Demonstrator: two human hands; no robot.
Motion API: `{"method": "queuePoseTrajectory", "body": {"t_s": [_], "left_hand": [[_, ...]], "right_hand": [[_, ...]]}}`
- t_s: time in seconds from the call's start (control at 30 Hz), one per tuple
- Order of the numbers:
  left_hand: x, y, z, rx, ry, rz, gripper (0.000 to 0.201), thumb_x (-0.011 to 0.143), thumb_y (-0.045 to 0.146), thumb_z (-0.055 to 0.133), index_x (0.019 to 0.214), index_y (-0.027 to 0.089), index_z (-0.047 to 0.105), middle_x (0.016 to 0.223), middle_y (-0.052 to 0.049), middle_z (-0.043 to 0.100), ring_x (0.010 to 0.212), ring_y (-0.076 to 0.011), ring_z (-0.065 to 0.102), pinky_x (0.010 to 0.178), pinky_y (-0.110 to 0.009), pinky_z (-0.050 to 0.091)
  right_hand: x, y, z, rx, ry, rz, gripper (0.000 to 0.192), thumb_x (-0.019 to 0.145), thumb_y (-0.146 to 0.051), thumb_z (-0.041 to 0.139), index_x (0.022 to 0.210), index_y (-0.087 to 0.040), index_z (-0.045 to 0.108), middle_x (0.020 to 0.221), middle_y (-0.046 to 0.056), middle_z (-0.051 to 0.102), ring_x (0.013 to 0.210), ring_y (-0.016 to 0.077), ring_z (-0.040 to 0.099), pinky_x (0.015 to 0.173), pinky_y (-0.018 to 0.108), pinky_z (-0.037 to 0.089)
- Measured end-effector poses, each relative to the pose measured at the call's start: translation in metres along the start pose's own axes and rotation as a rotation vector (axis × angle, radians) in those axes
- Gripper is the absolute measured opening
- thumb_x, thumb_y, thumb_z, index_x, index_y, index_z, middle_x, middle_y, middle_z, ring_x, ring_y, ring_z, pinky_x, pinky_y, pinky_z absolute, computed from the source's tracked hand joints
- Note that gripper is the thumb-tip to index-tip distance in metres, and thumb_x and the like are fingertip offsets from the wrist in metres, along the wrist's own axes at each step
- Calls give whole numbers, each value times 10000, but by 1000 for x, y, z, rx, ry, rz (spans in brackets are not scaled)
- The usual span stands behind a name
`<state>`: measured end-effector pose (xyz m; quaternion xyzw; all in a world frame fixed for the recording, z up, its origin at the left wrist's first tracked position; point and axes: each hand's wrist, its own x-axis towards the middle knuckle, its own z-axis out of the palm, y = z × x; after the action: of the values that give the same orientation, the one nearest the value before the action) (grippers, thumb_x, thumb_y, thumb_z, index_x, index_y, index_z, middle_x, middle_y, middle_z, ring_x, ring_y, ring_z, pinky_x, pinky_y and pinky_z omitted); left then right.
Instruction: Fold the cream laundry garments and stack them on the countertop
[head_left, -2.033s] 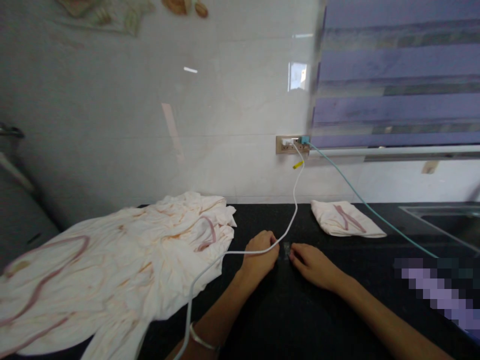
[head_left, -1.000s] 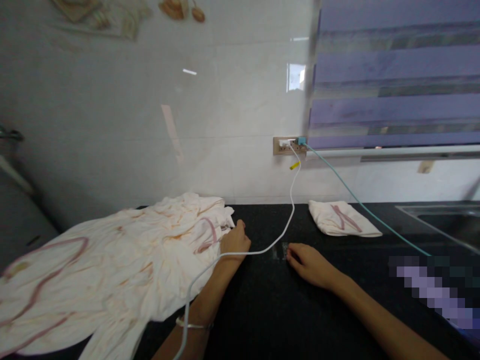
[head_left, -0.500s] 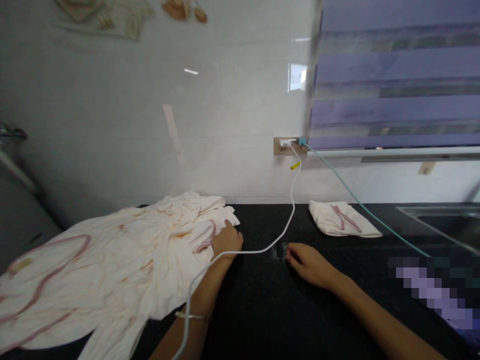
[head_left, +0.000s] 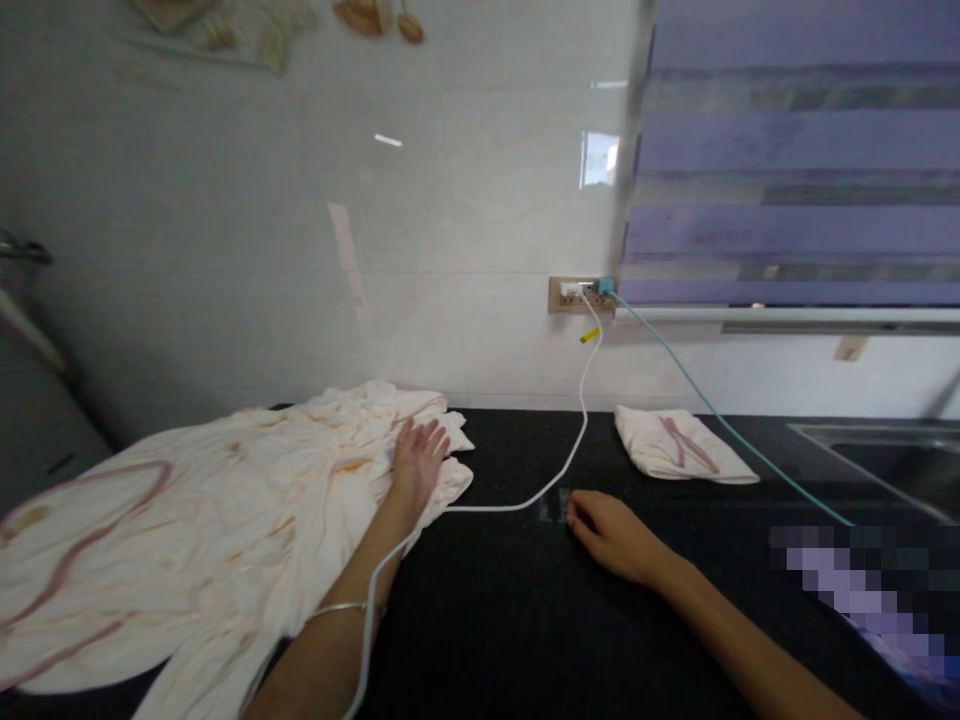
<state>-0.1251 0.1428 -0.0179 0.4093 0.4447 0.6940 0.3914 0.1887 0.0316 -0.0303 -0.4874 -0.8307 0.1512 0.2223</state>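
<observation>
A large white garment (head_left: 225, 500) with pink trim and brownish stains lies rumpled over the left side of the black countertop (head_left: 510, 620). My left hand (head_left: 418, 462) is open on its right edge, fingers spread and palm turned up, holding nothing. A thin bangle (head_left: 341, 607) circles that wrist. My right hand (head_left: 611, 530) rests on the counter with its fingers curled in towards the thumb; I see nothing in it. By its fingertips is a small, shiny, clear patch (head_left: 553, 505) on the counter. A folded white cloth (head_left: 682, 445) with pink bands lies beyond my right hand.
A white cable (head_left: 495, 509) runs from the wall socket (head_left: 581, 295) across the counter and over my left forearm. A teal cable (head_left: 720, 405) slants down to the right. The sink's rim (head_left: 847, 450) is at far right, near a blurred-out purple area (head_left: 847, 585).
My left hand has moved left and turned palm up, its fingers spreading. The garment's right edge has shifted and a fold now lies beside the hand. My right hand has barely moved.
</observation>
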Motion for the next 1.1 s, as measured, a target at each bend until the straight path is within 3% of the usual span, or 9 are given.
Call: {"method": "queuePoseTrajectory", "body": {"t_s": [0.1,0.17,0.27,0.37,0.57,0.7,0.8,0.9,1.1], "left_hand": [[12,2,-15,-583,27,-115,157,904,290,611,1056,299,570,1351,-51,593,1183,-228,639,1046,-444,502],[16,-1,-19,-714,29,-167,115,922,285,590,1037,291,593,1388,-44,556,1221,-243,607,1060,-481,496],[16,-3,-20,-693,23,-242,110,952,317,569,1042,276,618,1375,-60,541,1254,-250,562,1060,-531,492],[15,-1,-20,-703,12,-247,100,957,334,580,1012,267,631,1290,-57,584,1209,-242,582,1000,-497,534],[17,9,-29,-853,-89,-242,223,994,399,517,924,227,642,953,-20,673,774,-155,642,720,-321,551],[19,11,-30,-856,-79,-202,123,970,384,600,1009,284,659,809,24,626,649,-117,591,686,-278,510],[20,10,-29,-821,-75,-204,178,961,349,630,1136,349,665,912,16,646,714,-116,616,703,-266,506],[19,10,-26,-800,-17,-169,217,951,334,627,1155,393,671,1105,8,645,931,-155,652,787,-304,533],[14,13,-23,-809,93,-63,101,920,343,622,958,291,699,1230,18,624,1191,-192,593,908,-328,526]], "right_hand": [[0,1,1,4,-2,1,128,969,-252,480,875,-202,551,895,38,638,825,172,569,757,289,374],[0,2,2,6,1,3,125,968,-255,483,875,-205,551,894,36,637,828,173,571,757,290,376],[1,3,3,17,5,7,124,968,-257,482,876,-208,548,895,34,635,832,174,573,762,290,380],[1,4,4,24,-1,9,129,970,-259,477,875,-209,548,893,32,634,830,174,573,765,291,383],[1,4,4,19,-12,8,136,976,-262,468,878,-210,546,909,37,636,844,178,571,769,294,390],[1,5,4,28,-12,8,131,976,-252,471,877,-213,547,906,31,637,840,174,572,781,295,395],[1,6,4,32,-14,8,123,972,-249,480,877,-213,550,906,29,638,846,175,574,782,295,396],[1,7,4,29,-14,11,113,966,-243,490,879,-210,555,906,29,641,844,175,573,780,294,397],[0,5,3,16,-15,-5,132,979,-246,467,882,-210,549,910,34,638,847,178,570,777,295,396]]}}
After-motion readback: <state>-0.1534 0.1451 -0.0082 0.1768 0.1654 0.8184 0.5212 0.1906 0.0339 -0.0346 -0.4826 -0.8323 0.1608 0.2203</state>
